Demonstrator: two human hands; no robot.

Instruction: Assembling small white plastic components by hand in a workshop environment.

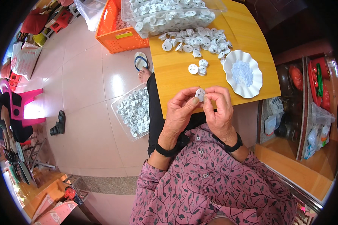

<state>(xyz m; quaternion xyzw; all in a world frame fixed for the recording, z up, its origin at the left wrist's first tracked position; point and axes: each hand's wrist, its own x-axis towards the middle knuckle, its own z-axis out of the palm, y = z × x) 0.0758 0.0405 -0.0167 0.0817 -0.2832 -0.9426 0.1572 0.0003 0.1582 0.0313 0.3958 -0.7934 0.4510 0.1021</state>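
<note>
Over the near edge of the yellow table, a small white round plastic piece with dark slots is pinched between my two hands. My left hand grips its left side with thumb and fingers. From the other side, the thumb and fingertips of my right hand press on it. Three similar pieces, one a white slotted disc, lie just beyond my hands. Farther back is a loose heap of the white pieces. To the right of my right hand stands a scalloped white dish holding tiny pale bluish bits.
A clear plastic bin full of white pieces stands at the table's far end, beside an orange crate. On the floor at left lies a clear tray of more pieces. Shelves stand at right; a pink chair is far left.
</note>
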